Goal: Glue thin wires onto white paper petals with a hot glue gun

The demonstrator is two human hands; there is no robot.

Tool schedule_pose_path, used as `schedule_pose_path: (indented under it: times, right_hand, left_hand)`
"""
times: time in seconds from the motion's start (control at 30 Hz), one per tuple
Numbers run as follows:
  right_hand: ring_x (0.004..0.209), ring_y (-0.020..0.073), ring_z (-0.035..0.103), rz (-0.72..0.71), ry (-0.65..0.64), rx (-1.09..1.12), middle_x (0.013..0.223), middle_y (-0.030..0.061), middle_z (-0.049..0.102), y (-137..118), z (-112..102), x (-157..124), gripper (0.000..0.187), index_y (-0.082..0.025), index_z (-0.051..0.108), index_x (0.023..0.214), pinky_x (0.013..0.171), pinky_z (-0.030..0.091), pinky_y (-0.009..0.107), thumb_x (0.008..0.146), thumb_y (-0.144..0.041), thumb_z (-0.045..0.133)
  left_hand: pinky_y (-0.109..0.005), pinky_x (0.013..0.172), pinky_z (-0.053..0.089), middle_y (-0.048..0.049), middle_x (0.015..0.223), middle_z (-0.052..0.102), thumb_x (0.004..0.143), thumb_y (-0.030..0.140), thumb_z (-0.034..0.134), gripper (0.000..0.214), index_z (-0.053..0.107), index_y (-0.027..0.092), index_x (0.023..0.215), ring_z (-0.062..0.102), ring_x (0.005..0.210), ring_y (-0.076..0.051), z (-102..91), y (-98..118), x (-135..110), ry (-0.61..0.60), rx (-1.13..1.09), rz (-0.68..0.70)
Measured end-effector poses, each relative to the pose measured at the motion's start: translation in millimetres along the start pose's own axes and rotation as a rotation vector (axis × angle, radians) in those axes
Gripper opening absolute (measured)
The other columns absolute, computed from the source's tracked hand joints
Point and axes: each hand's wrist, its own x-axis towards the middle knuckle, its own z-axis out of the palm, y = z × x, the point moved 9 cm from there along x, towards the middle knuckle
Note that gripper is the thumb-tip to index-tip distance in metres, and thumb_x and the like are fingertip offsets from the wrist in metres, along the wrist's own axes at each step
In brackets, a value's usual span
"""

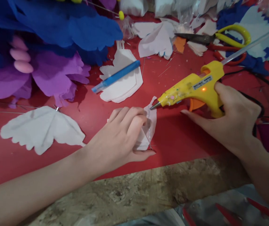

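Observation:
My right hand (pixel 235 116) is wrapped round the handle of a yellow glue gun (pixel 191 84) with an orange trigger and a lit orange lamp. A clear glue stick (pixel 252 44) sticks out of its back. The metal nozzle is at the upper end of a white butterfly-wing cutout (pixel 152 121), where a thin wire runs down the piece. With curled fingers and its thumb at the lower edge, my left hand (pixel 125 135) holds this cutout against the red surface. Much of the cutout is hidden under that hand. To the left lies a white wing shape (pixel 42 128) with wires.
A blue pen (pixel 118 75) rests on stacked white cutouts (pixel 125 89). Blue (pixel 94 28) and purple wing pieces (pixel 56 72) fill the upper left. Yellow-handled scissors (pixel 219 36) lie among scraps at the upper right. The red surface (pixel 177 141) ends at a wooden board edge (pixel 148 185).

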Motion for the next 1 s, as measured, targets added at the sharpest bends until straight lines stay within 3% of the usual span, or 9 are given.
schedule_pose_path:
  times: [0.17, 0.37, 0.57, 0.7, 0.8, 1.0]
  right_hand:
    - [0.059, 0.0159, 0.059, 0.018, -0.095, 0.046, 0.070, 0.0062, 0.063, 4.4, 6.0, 0.7, 0.048, -0.013, 0.057, 0.086, 0.043, 0.038, 0.024, 0.072, -0.058, 0.052]
    - [0.061, 0.0175, 0.061, 0.051, -0.024, 0.028, 0.074, 0.0106, 0.066, 19.0, 3.9, -2.5, 0.057, -0.008, 0.060, 0.092, 0.047, 0.041, 0.024, 0.072, -0.061, 0.051]
    - [0.049, 0.0137, 0.051, 0.350, -0.040, 0.205, 0.059, 0.0039, 0.059, 51.5, 9.6, -4.9, 0.066, -0.011, 0.062, 0.088, 0.047, 0.040, 0.026, 0.064, -0.072, 0.049]
    - [0.063, 0.0197, 0.058, 0.544, -0.068, 0.225, 0.076, 0.0095, 0.065, 74.9, 18.8, -10.9, 0.073, -0.011, 0.060, 0.097, 0.057, 0.043, 0.030, 0.062, -0.075, 0.047]
    - [0.071, 0.0241, 0.059, 0.634, -0.137, 0.152, 0.082, 0.0104, 0.066, 89.4, 27.5, -16.1, 0.065, -0.014, 0.060, 0.097, 0.057, 0.041, 0.031, 0.066, -0.070, 0.047]
    - [0.082, 0.0277, 0.058, 0.710, -0.272, 0.024, 0.090, 0.0117, 0.062, 102.6, 40.5, -23.1, 0.051, -0.014, 0.056, 0.096, 0.054, 0.036, 0.029, 0.071, -0.058, 0.055]
  left_hand:
    - [-0.043, 0.070, 0.047, -0.0176, 0.100, 0.058, 0.072, 0.049, 0.063, 0.049, 0.043, 0.011, 0.095, 0.055, 0.089, -0.030, -0.6, -1.0, -0.2, -0.003, 0.000, -0.008]
    - [-0.039, 0.070, 0.045, -0.0169, 0.099, 0.057, 0.067, 0.048, 0.068, 0.052, 0.041, 0.012, 0.093, 0.056, 0.088, -0.029, -0.7, -0.1, 0.0, -0.006, 0.013, -0.002]
    - [-0.037, 0.071, 0.044, -0.0131, 0.100, 0.055, 0.069, 0.048, 0.067, 0.051, 0.037, 0.016, 0.096, 0.055, 0.091, -0.027, -0.2, -3.3, -0.6, -0.008, -0.041, -0.028]
    - [-0.036, 0.072, 0.043, -0.0124, 0.099, 0.055, 0.072, 0.053, 0.061, 0.049, 0.039, 0.016, 0.095, 0.056, 0.091, -0.026, -5.4, -4.9, -0.1, 0.037, -0.107, -0.040]
    - [-0.035, 0.071, 0.044, -0.0121, 0.098, 0.056, 0.077, 0.055, 0.053, 0.046, 0.041, 0.015, 0.097, 0.056, 0.088, -0.024, -12.0, -3.7, 1.2, 0.065, -0.104, -0.037]
    - [-0.038, 0.074, 0.042, -0.0099, 0.090, 0.058, 0.089, 0.029, 0.041, 0.016, 0.047, 0.015, 0.091, 0.053, 0.085, -0.022, -46.3, 6.9, -2.8, 0.189, 0.056, 0.089]
